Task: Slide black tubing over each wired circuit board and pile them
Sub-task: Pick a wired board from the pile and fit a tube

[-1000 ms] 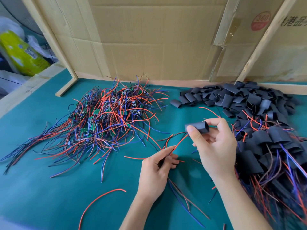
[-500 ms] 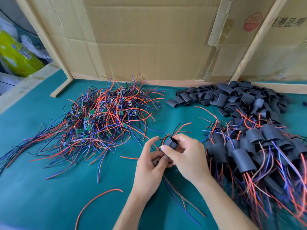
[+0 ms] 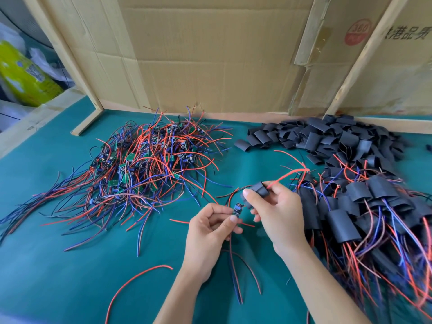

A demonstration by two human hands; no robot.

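1. Green mat (image 3: 70, 265) covers the bench, with a cardboard wall (image 3: 210, 54) at 12 o'clock.
2. Bare boards (image 3: 145, 164) tangle at 10 o'clock, loose tubes (image 3: 327, 136) heap at 1 o'clock, and the sleeved pile (image 3: 364, 206) spreads at 3 o'clock.
3. Left hand (image 3: 208, 232) pinches one board (image 3: 238, 209) between thumb and fingers, near centre, its wires trailing toward 6 o'clock.
4. Right hand (image 3: 278, 213) pinches a tube (image 3: 258, 190) just above the board, with a red wire (image 3: 289, 175) running out past it toward 1 o'clock.
5. Handling, as I judge it: the board is light and stiff, with small parts that could snag, so hold it by its edges; the tube is soft and flattens easily, so squeeze its sides lightly to keep the mouth open.
6. Hard to make out: whether the red wire passes through the tube or only behind it, and whether the tube's lower mouth touches the board; fingers cover that gap. The sleeved pile is cut off at the right edge.
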